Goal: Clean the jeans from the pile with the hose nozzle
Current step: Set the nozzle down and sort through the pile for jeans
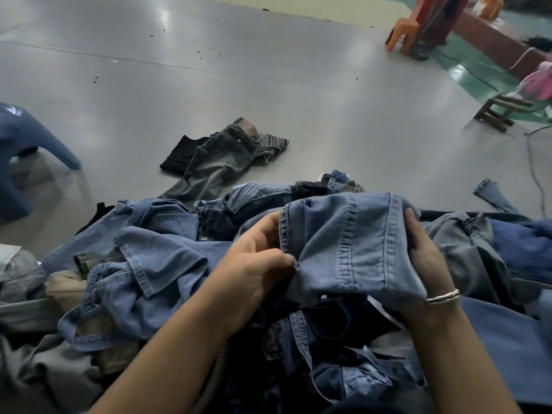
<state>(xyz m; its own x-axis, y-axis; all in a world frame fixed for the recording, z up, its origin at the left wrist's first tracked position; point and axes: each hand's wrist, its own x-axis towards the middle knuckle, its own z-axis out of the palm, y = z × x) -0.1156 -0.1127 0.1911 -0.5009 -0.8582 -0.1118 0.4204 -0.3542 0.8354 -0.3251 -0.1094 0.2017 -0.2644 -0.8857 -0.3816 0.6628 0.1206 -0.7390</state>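
1. The left hand (257, 264) pinches one edge of the light-blue jeans (349, 243); the right hand (425, 249) grips the opposite edge
2. The jeans are held just above the pile (143, 273), spread between both hands
3. No hose nozzle is in view
4. Judged status: garment selected only; cleaning not yet begun
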